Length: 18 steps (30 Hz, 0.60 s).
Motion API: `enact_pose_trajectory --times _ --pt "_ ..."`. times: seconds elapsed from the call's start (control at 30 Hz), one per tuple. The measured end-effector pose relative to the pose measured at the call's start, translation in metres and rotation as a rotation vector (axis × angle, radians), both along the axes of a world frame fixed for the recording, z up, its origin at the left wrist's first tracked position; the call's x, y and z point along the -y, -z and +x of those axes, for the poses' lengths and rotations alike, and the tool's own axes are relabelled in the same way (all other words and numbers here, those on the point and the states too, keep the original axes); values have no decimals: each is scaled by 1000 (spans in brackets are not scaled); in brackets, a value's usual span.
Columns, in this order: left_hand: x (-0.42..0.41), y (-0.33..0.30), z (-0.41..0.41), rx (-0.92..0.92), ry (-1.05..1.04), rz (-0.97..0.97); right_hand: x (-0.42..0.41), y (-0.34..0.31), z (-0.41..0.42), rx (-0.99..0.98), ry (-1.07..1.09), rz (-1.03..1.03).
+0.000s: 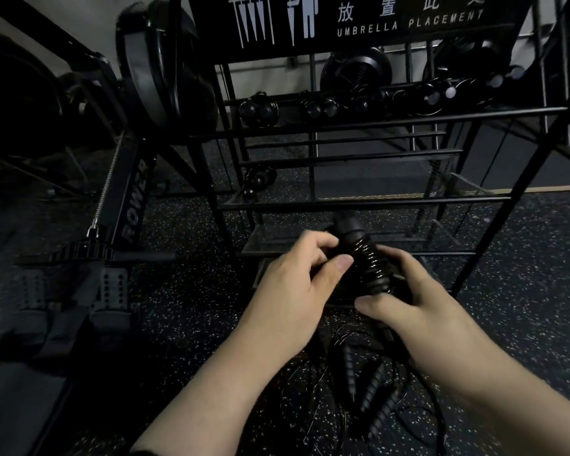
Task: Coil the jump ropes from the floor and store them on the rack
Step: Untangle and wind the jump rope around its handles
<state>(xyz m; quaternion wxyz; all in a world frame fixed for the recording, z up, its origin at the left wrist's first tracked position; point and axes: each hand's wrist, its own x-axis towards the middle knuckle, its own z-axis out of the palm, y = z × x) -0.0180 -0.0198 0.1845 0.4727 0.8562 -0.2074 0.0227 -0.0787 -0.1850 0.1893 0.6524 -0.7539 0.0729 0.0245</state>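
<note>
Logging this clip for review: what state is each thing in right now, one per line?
Left hand: grips the wound rope bundle.
Right hand: grips the same bundle from the other side.
Rope bundle: cord wrapped tightly around its handles, held up in front of the rack.
Loose ropes: tangled on the floor, uncoiled.
Rack: upright, coiled ropes on its upper rail.

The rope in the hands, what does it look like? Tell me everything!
The rope is black and shiny, wound in tight rings around dark handles into a stubby bundle. It tilts, its top end toward the rack. The left hand grips its left side, thumb on the coils; the right hand holds its lower right. It is held above the floor, with more loose ropes below.
</note>
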Motion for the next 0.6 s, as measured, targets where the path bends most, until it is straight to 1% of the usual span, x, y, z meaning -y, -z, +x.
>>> enact_pose_trajectory --times 0.07,0.13,0.2,0.3,0.33,0.47,0.53,0.6 --pt "-3 -4 -1 68 -2 -27 -1 -3 -1 -60 -33 264" --pt "-5 -9 -2 140 -21 -49 -3 -3 -3 -106 -53 430" --pt "-8 -10 -3 206 -8 -65 -3 -4 -3 -128 -96 502" --pt "-13 -10 0 409 -29 -11 -2 -4 -3 -131 -156 550" --pt "-15 -9 3 434 -39 -13 -1 -2 -3 -136 -168 559" --pt "-21 -13 5 336 15 -68 0 4 -3 -126 -214 667" --pt "-21 -14 3 327 55 -56 2 7 -2 -139 -225 718" --pt "-20 -13 3 345 80 -55 6 9 0 -133 -263 725"
